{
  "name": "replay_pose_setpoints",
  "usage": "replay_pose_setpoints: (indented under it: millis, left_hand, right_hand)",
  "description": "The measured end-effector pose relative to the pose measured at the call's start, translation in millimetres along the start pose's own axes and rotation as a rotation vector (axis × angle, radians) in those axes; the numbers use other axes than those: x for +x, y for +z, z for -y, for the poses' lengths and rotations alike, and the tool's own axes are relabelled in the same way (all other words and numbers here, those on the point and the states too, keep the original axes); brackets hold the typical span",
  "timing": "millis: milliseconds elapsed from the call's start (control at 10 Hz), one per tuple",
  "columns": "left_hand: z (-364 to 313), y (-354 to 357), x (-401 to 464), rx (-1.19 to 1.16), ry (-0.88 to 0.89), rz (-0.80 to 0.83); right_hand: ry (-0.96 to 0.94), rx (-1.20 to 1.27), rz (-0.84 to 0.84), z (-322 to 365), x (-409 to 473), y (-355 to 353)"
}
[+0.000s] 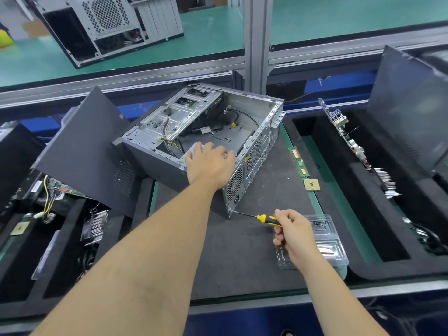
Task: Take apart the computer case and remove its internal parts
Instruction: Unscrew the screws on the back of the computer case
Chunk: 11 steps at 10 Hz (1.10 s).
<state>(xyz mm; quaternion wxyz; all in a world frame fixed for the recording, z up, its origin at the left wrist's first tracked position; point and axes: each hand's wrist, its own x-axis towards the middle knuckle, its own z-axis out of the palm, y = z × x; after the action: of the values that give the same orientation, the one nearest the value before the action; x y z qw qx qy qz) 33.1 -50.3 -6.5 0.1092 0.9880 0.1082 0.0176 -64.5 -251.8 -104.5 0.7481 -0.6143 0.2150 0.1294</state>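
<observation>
An open grey computer case lies on its side on the dark mat, its inside facing up, with loose cables and a drive cage showing. My left hand reaches into the near corner and rests on a silver box, the power supply, mostly hidden under the hand. My right hand grips a yellow and black screwdriver. Its tip touches the lower rear corner of the case by the power socket.
A memory stick and a processor chip lie on the mat right of the case. A clear plastic tray holds screws under my right hand. Black foam bins on both sides hold a motherboard, heatsinks and dark side panels. Another case stands on the far bench.
</observation>
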Motion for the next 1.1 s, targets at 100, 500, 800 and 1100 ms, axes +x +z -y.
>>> replay_pose_setpoints:
  millis: [100, 500, 800, 1100]
  left_hand:
    - [0, -1, 0, 0.002, 0.001, -0.001]
    - [-1, -2, -2, 0.011, 0.003, 0.001]
    - [0, -1, -1, 0.003, 0.006, -0.001]
    - [0, 2, 1, 0.010, 0.000, -0.009]
  right_hand:
    - [-0.099, -0.137, 0.016, -1, -2, -4]
    - [-0.114, -0.277, 0.099, 2, -4, -10]
    - [0.139, -0.401, 0.170, 12, -1, -10]
    - [-0.133, -1.032, 0.018, 16, 7, -2]
